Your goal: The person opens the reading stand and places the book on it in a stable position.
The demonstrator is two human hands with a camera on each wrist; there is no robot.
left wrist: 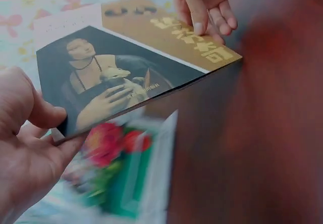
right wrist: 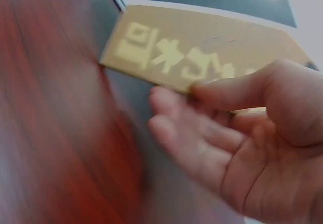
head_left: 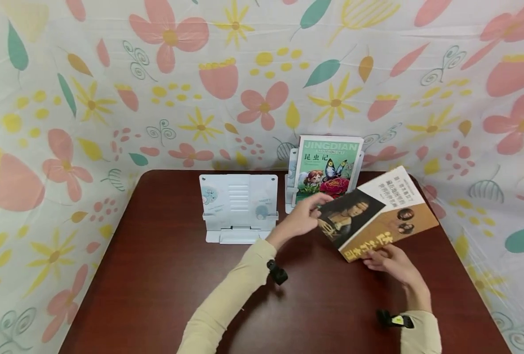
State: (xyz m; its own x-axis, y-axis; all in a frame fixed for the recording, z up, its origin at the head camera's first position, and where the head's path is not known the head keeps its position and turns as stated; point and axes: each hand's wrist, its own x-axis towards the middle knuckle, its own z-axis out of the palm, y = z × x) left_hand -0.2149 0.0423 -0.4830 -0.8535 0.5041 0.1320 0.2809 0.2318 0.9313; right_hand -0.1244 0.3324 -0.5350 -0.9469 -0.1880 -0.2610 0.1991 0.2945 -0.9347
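Both hands hold a book (head_left: 394, 206) tilted above the right side of the table; its cover has a dark portrait painting, a white part and a brown band with gold characters. My left hand (head_left: 301, 219) pinches one corner by the portrait, thumb on top and fingers beneath, as the left wrist view shows. With thumb over the brown band (right wrist: 171, 50) and fingers below, my right hand (head_left: 392, 265) grips the near edge. Behind the left hand, a green insect book (head_left: 328, 167) leans upright on a white stand (head_left: 290, 191), its lower right part hidden by the held book.
A second white book stand (head_left: 240, 201) with no book on it stands left of the green book, near the back of the dark brown table (head_left: 164, 275). Right behind the table hangs a flower-patterned curtain (head_left: 253, 73). Black camera straps sit on both wrists.
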